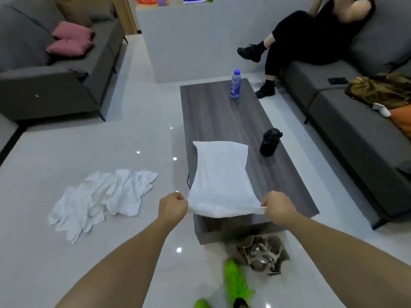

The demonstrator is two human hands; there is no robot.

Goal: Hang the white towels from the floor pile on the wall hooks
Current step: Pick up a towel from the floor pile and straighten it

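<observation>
**Op:** Towel is up, one white sheet stretched between both fists over the near end of the coffee table. My left hand pinches one top corner, my right hand pinches the other, both clenched on the hem.

**Spotter:** Where are the rest?

**Op:** Pile lies crumpled on the floor to my left, well apart from the table. I see no hooks in this view, so I can't tell which way the wall is.

**Spotter:** How would you carry it?

**Op:** I'd keep the top edge taut and level, so the cloth hangs flat and doesn't drag across the black flask near its far edge. At the hook I'd want the hem's middle, not a corner.

**Spotter:** What's the fabric like?

**Op:** Thin, soft, limp; it sags in the middle and narrows toward the far end. Tiles are glossy, table is matte grey woodgrain, and a blue bottle stands at its far end
</observation>
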